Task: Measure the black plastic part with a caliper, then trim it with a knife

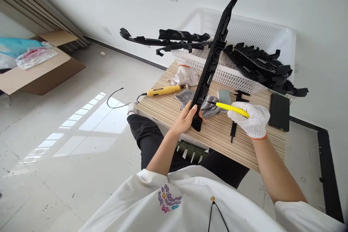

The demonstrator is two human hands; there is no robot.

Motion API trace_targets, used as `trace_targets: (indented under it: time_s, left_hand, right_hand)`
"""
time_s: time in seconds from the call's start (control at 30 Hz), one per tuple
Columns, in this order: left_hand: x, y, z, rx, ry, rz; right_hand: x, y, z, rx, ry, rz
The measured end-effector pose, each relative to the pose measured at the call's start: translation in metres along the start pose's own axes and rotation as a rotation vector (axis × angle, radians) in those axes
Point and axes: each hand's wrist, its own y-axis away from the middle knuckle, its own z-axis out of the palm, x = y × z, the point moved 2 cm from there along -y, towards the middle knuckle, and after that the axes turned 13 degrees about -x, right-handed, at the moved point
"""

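Note:
A long black plastic part [209, 67] slants up from the table's front toward the basket. Near its lower end my left hand [186, 117], ungloved, is closed around it. My right hand [251, 117] wears a white knit glove with an orange cuff and grips a yellow-handled craft knife [232, 109]. The dark tip of the knife points left at the black part, close to its lower section; whether it touches I cannot tell. Under and behind the part lies a crumpled grey cloth [212, 107]. A black caliper [234, 128] rests beside my right hand.
A white plastic basket [288, 43] holds several similar black parts [261, 63], some jutting over its left side. On the wooden table [168, 110] lie a yellow corded tool [164, 90], a white glove [185, 76] and a black phone [279, 112]. A cardboard box [54, 74] stands left.

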Motion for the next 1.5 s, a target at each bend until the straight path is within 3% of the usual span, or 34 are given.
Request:
trace_targets:
  time_s: [0.63, 1.07, 1.27, 1.5]
  left_hand:
    - [-0.0016, -0.0003, 0.0035, -0.035, 0.036, -0.006]
    - [-0.0030, -0.0024, 0.0030, 0.030, -0.027, 0.005]
    - [-0.0016, -0.0025, 0.0022, 0.085, -0.072, 0.056]
    - [-0.0032, -0.0029, -0.0003, 0.073, -0.081, 0.087]
  right_hand:
    - [0.0007, 0.0013, 0.0028, -0.027, 0.029, -0.029]
    - [-0.0010, 0.0003, -0.0005, -0.003, 0.054, -0.038]
    - [0.0023, 0.0023, 0.0026, -0.055, 0.052, 0.013]
    - [-0.0026, 0.0005, -0.0017, 0.074, 0.082, -0.129]
